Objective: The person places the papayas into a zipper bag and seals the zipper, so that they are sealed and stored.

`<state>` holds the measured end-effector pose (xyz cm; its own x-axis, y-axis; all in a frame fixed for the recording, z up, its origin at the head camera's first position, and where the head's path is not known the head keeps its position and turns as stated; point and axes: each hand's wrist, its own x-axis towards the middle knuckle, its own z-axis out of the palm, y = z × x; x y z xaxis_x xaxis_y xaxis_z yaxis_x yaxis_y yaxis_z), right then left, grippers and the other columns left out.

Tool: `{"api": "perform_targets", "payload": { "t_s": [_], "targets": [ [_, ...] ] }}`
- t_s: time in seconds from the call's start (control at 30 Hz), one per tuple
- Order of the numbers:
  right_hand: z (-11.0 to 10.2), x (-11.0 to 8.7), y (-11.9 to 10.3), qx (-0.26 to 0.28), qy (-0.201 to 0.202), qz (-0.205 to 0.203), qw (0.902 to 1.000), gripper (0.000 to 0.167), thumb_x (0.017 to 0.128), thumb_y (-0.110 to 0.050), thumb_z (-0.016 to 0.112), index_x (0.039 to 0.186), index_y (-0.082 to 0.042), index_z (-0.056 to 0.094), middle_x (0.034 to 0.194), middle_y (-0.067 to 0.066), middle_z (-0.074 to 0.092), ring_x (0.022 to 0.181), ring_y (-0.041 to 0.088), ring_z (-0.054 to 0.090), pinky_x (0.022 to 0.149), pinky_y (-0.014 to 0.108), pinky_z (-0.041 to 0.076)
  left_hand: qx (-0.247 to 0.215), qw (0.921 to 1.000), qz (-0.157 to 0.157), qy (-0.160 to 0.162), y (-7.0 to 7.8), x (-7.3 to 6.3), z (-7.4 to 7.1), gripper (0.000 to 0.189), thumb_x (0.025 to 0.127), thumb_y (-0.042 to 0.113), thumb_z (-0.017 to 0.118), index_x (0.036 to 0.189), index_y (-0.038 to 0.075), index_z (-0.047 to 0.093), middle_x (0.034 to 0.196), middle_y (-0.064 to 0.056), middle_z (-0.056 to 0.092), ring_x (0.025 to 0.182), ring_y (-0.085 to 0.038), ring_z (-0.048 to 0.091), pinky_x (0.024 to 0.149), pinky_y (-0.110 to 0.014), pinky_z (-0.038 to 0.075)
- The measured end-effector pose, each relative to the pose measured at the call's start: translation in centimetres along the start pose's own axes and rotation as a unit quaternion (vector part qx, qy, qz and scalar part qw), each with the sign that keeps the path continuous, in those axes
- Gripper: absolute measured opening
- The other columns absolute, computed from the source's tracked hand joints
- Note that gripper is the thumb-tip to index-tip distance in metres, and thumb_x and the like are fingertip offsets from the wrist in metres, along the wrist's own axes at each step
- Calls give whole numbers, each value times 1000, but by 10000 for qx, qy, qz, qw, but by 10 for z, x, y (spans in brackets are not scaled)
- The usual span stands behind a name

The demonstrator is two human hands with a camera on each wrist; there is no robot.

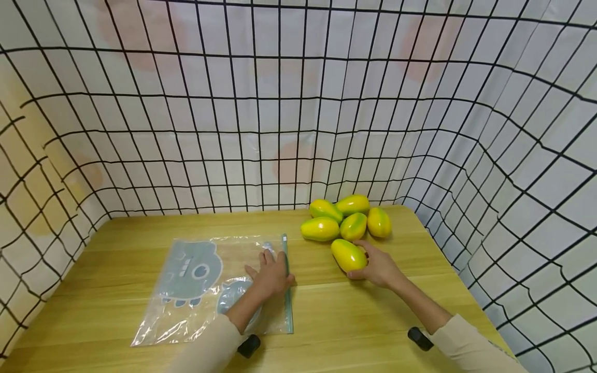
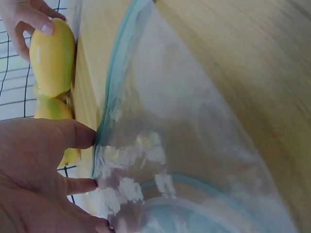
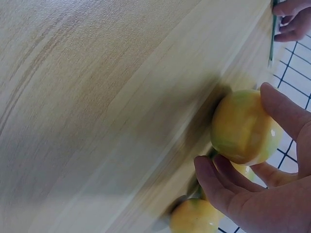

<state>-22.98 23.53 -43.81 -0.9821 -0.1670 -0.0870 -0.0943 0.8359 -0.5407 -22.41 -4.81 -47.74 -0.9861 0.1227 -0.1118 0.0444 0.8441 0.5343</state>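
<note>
A clear zip bag (image 1: 196,324) with blue cartoon prints lies flat on the wooden table, its green zip edge (image 2: 112,73) towards the right. My left hand (image 1: 270,277) rests at that edge with fingers spread; in the left wrist view its fingertips (image 2: 82,186) touch the zip strip. To the right, my right hand (image 1: 380,267) holds a yellow-green papaya (image 1: 347,255) between thumb and fingers. The right wrist view shows the thumb against one side of this papaya (image 3: 245,127) and the other fingers near its underside. Whether it touches the table cannot be told.
Several more papayas (image 1: 320,229) lie grouped just behind the held one, near the table's back edge. Black grid netting (image 1: 280,114) stands round the back and sides, with pale sheeting behind it. Bare wood (image 1: 340,326) lies between the forearms.
</note>
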Motion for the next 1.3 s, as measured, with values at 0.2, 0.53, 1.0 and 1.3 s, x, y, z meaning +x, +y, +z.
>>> {"api": "perform_targets", "payload": {
  "t_s": [0.2, 0.53, 1.0, 1.3],
  "targets": [
    [1, 0, 0, -1, 35, -8, 10000, 87, 78, -30, 87, 150, -6, 44, 136, 25, 60, 122, 44, 57, 99, 59, 47, -204, 9997, 20, 115, -2, 2, -1, 49, 88, 21, 67, 130, 2, 49, 140, -37, 36, 143, -50, 26, 102, -88, 5],
    [4, 0, 0, 82, 384, -109, 9992, 82, 77, -29, 86, 146, -4, 49, 136, 24, 61, 121, 42, 59, 99, 58, 47, -57, 10000, 29, 59, -2, -2, -6, 58, 90, 23, 66, 143, 6, 48, 156, -37, 27, 150, -48, 22, 105, -86, 10],
    [6, 3, -2, 220, 452, -122, 9987, 81, 78, -28, 85, 147, -5, 49, 140, 21, 58, 123, 41, 58, 100, 57, 47, -81, 9998, 141, -80, -7, -2, -8, 62, 90, 17, 62, 150, 9, 47, 159, -34, 27, 150, -48, 21, 104, -86, 10],
    [6, 2, -1, 268, 498, -151, 9983, 80, 78, -28, 85, 146, -5, 50, 139, 21, 60, 121, 40, 59, 99, 56, 48, -20, 9989, 378, 284, -11, -3, -5, 59, 90, 17, 59, 148, 9, 51, 158, -34, 31, 149, -47, 28, 103, -86, 15]
  ]
}}
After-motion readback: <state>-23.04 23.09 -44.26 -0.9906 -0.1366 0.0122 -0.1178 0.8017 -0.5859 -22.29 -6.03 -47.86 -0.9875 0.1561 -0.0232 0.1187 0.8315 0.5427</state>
